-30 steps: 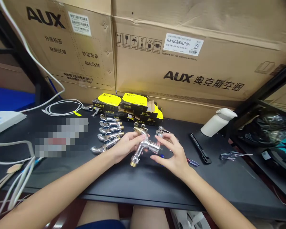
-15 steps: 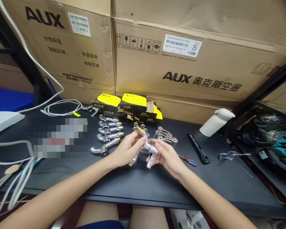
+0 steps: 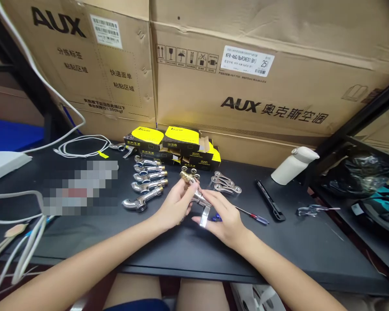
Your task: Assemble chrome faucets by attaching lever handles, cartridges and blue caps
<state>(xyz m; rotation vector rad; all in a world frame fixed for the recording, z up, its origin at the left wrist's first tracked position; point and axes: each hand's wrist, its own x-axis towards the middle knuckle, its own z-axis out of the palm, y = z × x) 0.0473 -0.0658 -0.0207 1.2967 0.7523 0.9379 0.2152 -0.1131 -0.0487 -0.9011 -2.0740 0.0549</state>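
My left hand is wrapped around the body of a chrome tap, fingers closed on it just above the black table, with the tap's brass threaded end sticking up and away from me past my fingertips. To the left of that hand lies a row of chrome spouts with brass ends, side by side on the table, and further left a coiled white cable. Behind the spouts stand yellow-and-black boxes against the big cardboard cartons. My right hand meets the tap from the other side, fingers pinching its flat chrome lever handle, which hangs downward. Just beyond that hand lie loose chrome handles, then a screwdriver, a black bar, and a white bottle on its side.
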